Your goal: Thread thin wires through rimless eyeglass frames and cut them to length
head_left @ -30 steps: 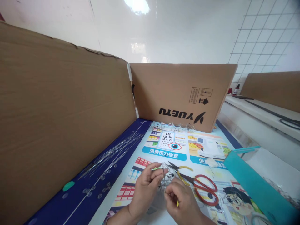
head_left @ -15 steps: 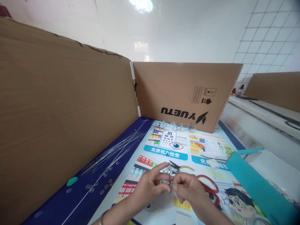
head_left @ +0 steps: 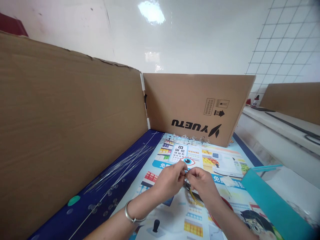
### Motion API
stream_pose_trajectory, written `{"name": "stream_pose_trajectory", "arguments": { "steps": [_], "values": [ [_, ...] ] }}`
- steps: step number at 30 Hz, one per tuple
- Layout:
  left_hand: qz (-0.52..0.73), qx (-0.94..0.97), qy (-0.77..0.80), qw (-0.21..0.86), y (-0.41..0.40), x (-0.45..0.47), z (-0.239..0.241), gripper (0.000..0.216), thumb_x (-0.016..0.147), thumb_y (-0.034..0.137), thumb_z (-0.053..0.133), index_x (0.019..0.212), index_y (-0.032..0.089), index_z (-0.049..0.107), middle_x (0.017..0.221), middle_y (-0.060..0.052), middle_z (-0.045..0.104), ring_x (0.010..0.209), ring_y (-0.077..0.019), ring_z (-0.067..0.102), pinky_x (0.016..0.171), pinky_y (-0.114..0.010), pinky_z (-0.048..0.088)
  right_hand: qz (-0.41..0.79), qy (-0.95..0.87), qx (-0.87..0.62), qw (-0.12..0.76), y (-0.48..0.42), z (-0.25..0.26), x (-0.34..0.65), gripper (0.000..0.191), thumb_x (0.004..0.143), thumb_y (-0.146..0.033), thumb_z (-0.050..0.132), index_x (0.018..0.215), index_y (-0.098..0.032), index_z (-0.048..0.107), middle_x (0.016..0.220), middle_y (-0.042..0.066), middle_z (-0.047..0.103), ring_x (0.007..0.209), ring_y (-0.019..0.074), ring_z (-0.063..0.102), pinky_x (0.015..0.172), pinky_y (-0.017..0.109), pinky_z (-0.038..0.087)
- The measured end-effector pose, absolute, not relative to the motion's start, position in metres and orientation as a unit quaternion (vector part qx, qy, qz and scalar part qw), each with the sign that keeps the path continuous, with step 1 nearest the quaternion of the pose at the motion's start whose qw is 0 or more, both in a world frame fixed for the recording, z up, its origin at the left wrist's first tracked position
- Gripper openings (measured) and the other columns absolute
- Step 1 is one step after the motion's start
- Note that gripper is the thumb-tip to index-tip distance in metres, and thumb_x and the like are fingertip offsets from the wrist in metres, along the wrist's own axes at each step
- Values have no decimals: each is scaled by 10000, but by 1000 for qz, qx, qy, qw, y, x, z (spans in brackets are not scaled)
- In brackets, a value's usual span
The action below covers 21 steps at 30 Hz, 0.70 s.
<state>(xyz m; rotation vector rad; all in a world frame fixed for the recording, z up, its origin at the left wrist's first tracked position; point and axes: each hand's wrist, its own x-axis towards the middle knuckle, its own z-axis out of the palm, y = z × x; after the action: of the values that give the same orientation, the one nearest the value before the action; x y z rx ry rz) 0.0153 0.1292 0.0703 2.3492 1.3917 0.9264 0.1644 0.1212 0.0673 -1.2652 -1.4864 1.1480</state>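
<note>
My left hand (head_left: 170, 180) and my right hand (head_left: 202, 182) meet above the printed mat (head_left: 175, 216), fingertips pinched together around a small thin thing between them, too small to make out. A metal bangle (head_left: 131, 216) sits on my left wrist. Under my right hand lie yellow-handled pliers (head_left: 192, 196) and red-handled scissors (head_left: 226, 205), both mostly hidden by the hand and forearm.
Tall cardboard walls stand at the left (head_left: 67, 133) and back (head_left: 195, 106). A bundle of thin wires (head_left: 122, 166) and several clear beads (head_left: 107, 200) lie on the blue strip at left. A teal box (head_left: 272, 203) stands at right. Clear bits (head_left: 190, 137) line the back wall.
Both hands have risen and moved away from me, staying pinched together. The view has tilted so more of my forearms and the bangle show; pliers and scissors are now covered.
</note>
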Motion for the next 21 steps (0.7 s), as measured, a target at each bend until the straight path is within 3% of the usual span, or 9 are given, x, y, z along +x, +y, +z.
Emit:
{"name": "stream_pose_trajectory", "arguments": {
  "steps": [4, 10, 14, 19, 21],
  "values": [
    [325, 809, 478, 107, 145, 22, 63, 297, 678, 39, 466, 909, 224, 455, 715, 23, 612, 618, -152, 575, 533, -213, 343, 290, -688, -520, 416, 134, 64, 170, 126, 754, -228, 499, 662, -185, 575, 635, -12, 543, 576, 121, 469, 540, 226, 345],
    [307, 830, 458, 86, 141, 23, 42, 286, 700, 44, 456, 927, 217, 464, 736, -16, 625, 657, -199, 579, 552, -252, 320, 137, -755, -553, 325, 132, 55, 173, 133, 703, -145, 484, 605, -197, 559, 629, -11, 536, 578, 124, 471, 549, 234, 307],
    [299, 845, 432, 93, 136, 23, 39, 288, 722, 45, 445, 951, 216, 476, 759, -32, 635, 686, -216, 580, 583, -274, 326, 110, -736, -586, 319, 128, 54, 170, 97, 642, -123, 488, 574, -187, 517, 614, 0, 526, 570, 135, 446, 542, 253, 270],
    [318, 843, 416, 122, 133, 21, 49, 290, 729, 51, 477, 951, 236, 480, 807, -11, 644, 722, -192, 580, 608, -260, 353, 217, -696, -583, 359, 132, 52, 175, 87, 628, -141, 467, 561, -187, 498, 554, -20, 495, 526, 123, 437, 497, 226, 293],
    [358, 819, 405, 194, 134, 21, 52, 268, 746, 56, 482, 946, 233, 465, 791, 4, 632, 702, -162, 569, 602, -238, 365, 246, -697, -569, 360, 135, 50, 178, 88, 630, -142, 456, 567, -187, 498, 522, -34, 474, 496, 110, 425, 466, 207, 304]
  ]
}}
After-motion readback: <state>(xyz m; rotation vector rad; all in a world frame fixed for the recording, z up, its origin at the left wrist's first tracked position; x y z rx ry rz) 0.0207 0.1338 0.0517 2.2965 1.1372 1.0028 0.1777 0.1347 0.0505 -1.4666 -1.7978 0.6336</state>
